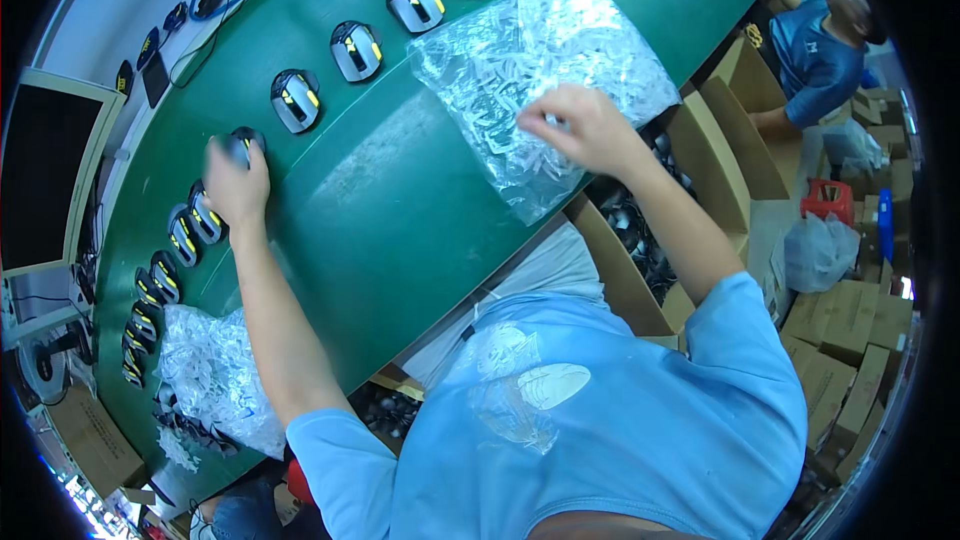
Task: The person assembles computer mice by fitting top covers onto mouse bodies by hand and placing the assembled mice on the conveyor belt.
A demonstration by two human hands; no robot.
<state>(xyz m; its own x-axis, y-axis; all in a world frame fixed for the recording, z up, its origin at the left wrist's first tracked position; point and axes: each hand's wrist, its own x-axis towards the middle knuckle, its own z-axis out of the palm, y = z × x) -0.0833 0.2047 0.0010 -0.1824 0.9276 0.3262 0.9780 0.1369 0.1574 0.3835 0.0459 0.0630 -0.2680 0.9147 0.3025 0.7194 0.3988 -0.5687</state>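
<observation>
My left hand, slightly blurred, is closed over a grey and black computer mouse on the green table, hiding part of it. To its right along the far side run similar mice with yellow side parts, among them one mouse and another. My right hand hovers over a large clear plastic bag full of small pale pieces. Its thumb and fingertips are pinched together; whatever they hold is too small to make out.
More mice stand close together at left, near a second clear bag. A cardboard box holding dark parts sits beside the table's near edge. A monitor stands far left. A co-worker sits at the upper right.
</observation>
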